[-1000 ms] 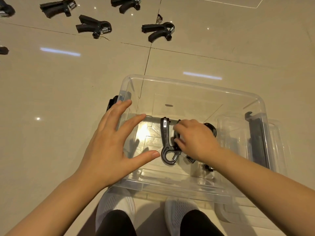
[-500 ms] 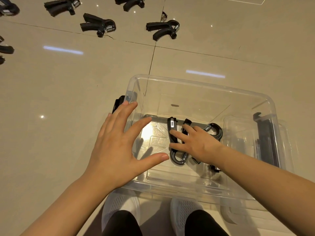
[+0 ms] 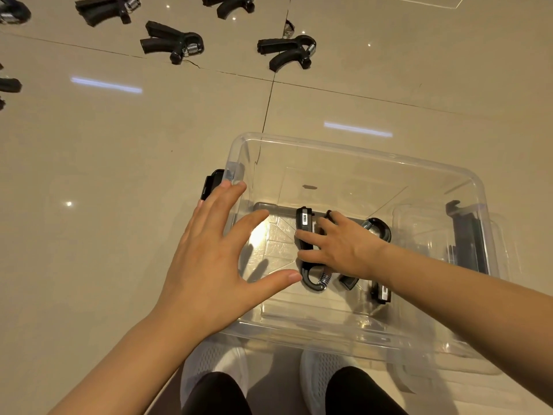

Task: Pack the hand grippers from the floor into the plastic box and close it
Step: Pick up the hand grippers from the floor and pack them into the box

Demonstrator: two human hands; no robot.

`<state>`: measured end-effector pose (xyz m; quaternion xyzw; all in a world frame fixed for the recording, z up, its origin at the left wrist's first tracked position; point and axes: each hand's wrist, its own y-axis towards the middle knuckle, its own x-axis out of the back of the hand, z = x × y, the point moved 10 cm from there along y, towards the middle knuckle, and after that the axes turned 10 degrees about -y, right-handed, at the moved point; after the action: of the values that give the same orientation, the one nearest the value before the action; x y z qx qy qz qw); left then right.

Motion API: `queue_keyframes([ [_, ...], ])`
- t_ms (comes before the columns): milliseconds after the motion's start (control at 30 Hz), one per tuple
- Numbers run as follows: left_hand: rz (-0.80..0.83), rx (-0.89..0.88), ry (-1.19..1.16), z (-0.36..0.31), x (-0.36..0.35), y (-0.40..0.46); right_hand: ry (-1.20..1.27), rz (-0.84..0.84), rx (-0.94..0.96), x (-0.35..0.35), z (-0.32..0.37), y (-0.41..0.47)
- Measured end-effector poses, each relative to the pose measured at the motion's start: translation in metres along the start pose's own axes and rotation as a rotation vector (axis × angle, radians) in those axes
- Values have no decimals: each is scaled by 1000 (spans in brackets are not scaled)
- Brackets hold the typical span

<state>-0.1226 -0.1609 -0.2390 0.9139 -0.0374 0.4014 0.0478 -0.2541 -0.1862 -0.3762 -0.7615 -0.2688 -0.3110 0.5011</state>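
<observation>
Spread flat, the left hand [image 3: 209,265] is held over the near-left rim of the clear plastic box [image 3: 359,151]. Inside it, the right hand [image 3: 338,247] is laid with splayed fingers on two hand grippers [image 3: 305,229]; more [image 3: 173,43] are left on the floor [image 3: 119,175].

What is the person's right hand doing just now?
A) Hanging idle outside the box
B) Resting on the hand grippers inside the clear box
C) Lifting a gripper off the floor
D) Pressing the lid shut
B: the right hand lies flat, fingers spread, on the black hand grippers at the bottom of the open plastic box.
</observation>
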Motion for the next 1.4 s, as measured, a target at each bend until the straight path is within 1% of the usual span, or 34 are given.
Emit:
queue_keyframes([
  [100,-2,2,-2,0,0,-1,110,25,-2,-3,0,1],
  [167,3,7,2,0,0,0,305,12,-61,-1,-11,-4],
  [200,4,10,5,0,0,0,450,-26,-135,4,-23,-11],
  [267,4,16,5,1,0,0,744,-147,-362,9,-56,-32],
  [300,3,19,0,1,0,0,806,-178,-479,6,-70,-45],
  [333,1,22,-3,2,0,0,777,-151,-557,-1,-76,-54],
  [367,-3,22,-2,1,1,0,723,-55,-590,-12,-75,-61],
  [433,-14,10,11,1,1,0,650,211,-569,-42,-59,-68],
  [467,-17,3,18,0,1,0,646,313,-552,-55,-50,-71],
  [533,-20,-7,33,0,1,1,623,419,-530,-73,-38,-75],
  [633,-17,-15,41,1,0,1,527,411,-524,-78,-34,-72],
  [733,-26,-25,-1,0,1,1,471,401,-519,-79,-35,-71],
  [833,-131,-21,-138,1,13,-1,417,390,-505,-73,-39,-71],
  [900,-213,-53,-180,-2,21,-5,368,346,-469,-59,-42,-69],
  [967,-263,-117,-142,-8,26,-8,378,271,-433,-37,-47,-70],
  [1067,-267,-171,-48,-15,25,-9,511,232,-347,-1,-50,-89],
  [1100,-245,-189,-6,-20,25,-10,548,220,-323,17,-52,-100],
  [1167,-179,-198,20,-34,31,-9,543,183,-316,60,-61,-127],
  [1300,-53,-168,-48,-90,84,-1,512,55,-422,162,-85,-194],
  [1400,79,-206,55,-144,124,-9,584,-72,-486,239,-85,-240],
])
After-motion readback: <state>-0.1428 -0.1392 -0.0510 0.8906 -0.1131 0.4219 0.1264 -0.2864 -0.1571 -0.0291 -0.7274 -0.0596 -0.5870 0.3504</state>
